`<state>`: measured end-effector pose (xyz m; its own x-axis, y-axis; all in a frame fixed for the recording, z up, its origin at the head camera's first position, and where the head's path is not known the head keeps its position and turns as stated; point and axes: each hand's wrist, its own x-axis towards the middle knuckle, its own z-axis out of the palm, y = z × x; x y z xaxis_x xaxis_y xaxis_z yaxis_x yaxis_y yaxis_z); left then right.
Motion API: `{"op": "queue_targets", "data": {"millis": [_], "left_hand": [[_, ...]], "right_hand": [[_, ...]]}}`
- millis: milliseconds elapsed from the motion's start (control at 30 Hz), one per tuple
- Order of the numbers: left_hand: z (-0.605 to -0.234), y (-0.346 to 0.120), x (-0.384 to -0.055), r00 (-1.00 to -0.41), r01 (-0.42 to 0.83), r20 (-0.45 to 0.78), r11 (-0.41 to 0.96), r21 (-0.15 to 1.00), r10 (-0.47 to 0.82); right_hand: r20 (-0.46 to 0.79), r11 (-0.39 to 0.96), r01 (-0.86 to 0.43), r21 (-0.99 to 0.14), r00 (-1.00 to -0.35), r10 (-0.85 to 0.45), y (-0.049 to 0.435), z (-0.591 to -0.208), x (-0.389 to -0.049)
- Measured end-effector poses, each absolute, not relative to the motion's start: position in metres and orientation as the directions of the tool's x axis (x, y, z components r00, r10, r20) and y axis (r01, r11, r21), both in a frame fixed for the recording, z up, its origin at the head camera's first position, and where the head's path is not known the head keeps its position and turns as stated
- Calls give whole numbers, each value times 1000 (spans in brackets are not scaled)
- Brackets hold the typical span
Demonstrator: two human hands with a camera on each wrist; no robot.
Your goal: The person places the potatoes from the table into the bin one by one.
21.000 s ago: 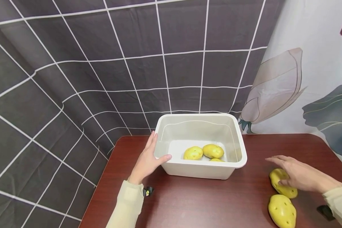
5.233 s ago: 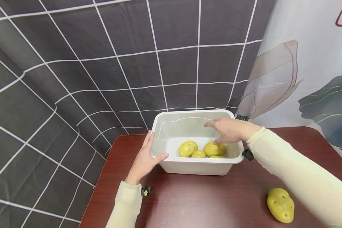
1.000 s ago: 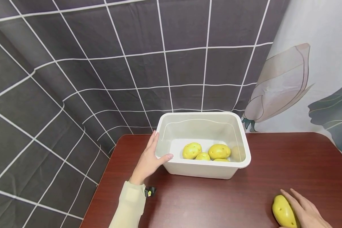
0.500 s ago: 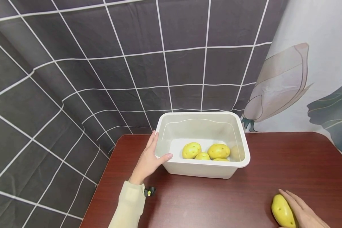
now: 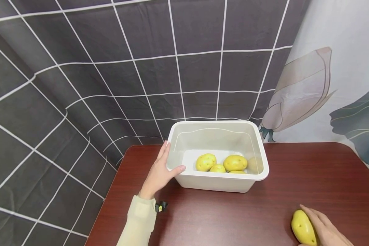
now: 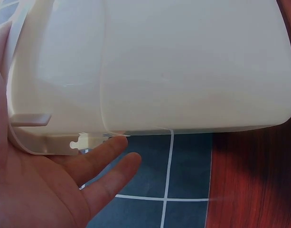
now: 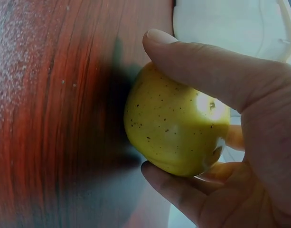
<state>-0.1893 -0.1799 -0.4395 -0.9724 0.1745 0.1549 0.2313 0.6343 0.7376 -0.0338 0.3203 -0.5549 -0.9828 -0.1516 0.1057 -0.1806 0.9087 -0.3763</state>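
My left hand [image 5: 158, 174] rests against the left end of a white plastic bin [image 5: 215, 183], thumb over its front rim and other fingers along its left side. In the left wrist view, two straight fingers [image 6: 117, 173] reach past the edge of the bin [image 6: 183, 66]. My right hand [image 5: 326, 229] grips a yellow potato [image 5: 303, 227] low on the right side of the table. The right wrist view has thumb and fingers on opposite sides of this potato [image 7: 173, 123], close to the wood. Several similar potatoes [image 5: 235, 163] lie inside the bin, partly hidden by its front wall.
The bin stands on a dark red wooden table [image 5: 227, 215], near its back edge. Behind hangs a dark grey cloth [image 5: 196, 75] with white grid lines, and a white floral cloth [image 5: 350, 68] hangs at the right.
Across the earlier frames, the right hand reached for a potato by the table's right, then was over the bin, and now grips the last loose potato. More potatoes lie in the bin.
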Motion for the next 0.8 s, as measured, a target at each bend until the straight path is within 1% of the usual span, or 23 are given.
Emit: {"op": "queue_targets", "data": {"millis": [67,167,300,500,567,800], "left_hand": [[-440,-180,-190,-973,230,153,636,737,174],[-440,-180,-190,-974,226,149,638,736,173],[-440,-180,-189,-973,227,151,638,736,172],[-441,-180,-190,-973,230,155,634,739,172],[-442,-181,-190,-972,232,158,634,738,172],[-442,-181,-191,-975,222,145,642,734,171]], "right_hand": [[65,914,-151,-376,-989,-136,319,-553,-34],[38,916,-132,-380,-991,-127,318,-552,-34],[70,915,-128,-382,-991,-110,317,-551,-32],[40,919,-97,-382,-995,-89,316,-549,-30],[63,915,-112,-388,-993,-96,316,-549,-30],[253,876,-261,-406,-953,-167,314,-551,-32]]}}
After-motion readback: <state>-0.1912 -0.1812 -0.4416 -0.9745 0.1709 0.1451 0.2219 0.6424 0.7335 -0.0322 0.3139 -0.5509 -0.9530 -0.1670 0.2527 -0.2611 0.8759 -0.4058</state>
